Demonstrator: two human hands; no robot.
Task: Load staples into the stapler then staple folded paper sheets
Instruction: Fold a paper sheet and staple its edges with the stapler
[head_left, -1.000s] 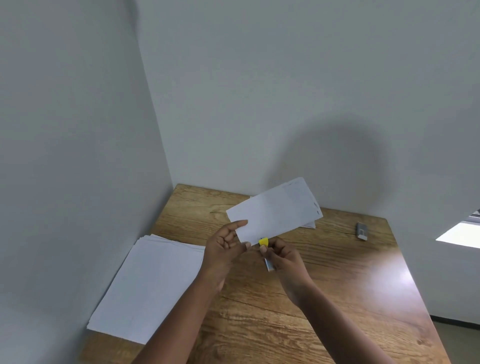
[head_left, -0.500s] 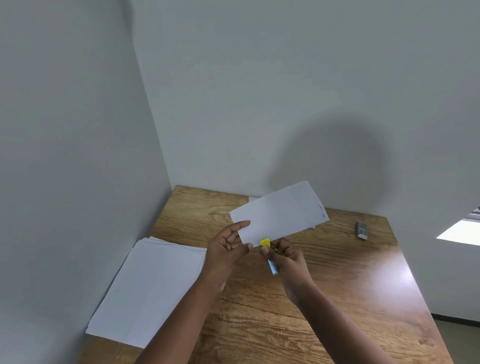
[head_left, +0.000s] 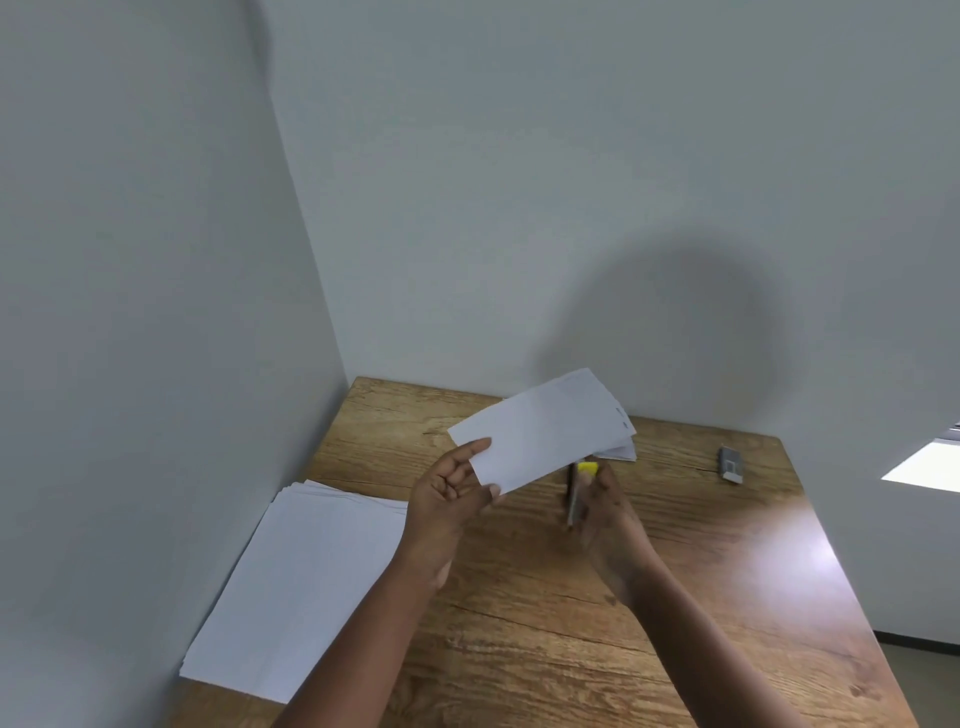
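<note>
A: Left hand (head_left: 451, 499) up over the wooden table (head_left: 701, 582), thumb and fingers pinching the near left corner of the folded paper (head_left: 540, 434), which tilts up and away from the fingertips.

B: And the right hand (head_left: 605, 512)?

A: Blurred, but its fingers are curled round the stapler (head_left: 577, 486), yellow end poking out above them, just beside the paper's lower edge.

B: Anything else?

A: A stack of flat sheets (head_left: 306, 592) left of the left wrist; a small staple box (head_left: 730, 463) well right of the right fingers; more folded sheets (head_left: 621, 451) beyond the stapler.
</note>
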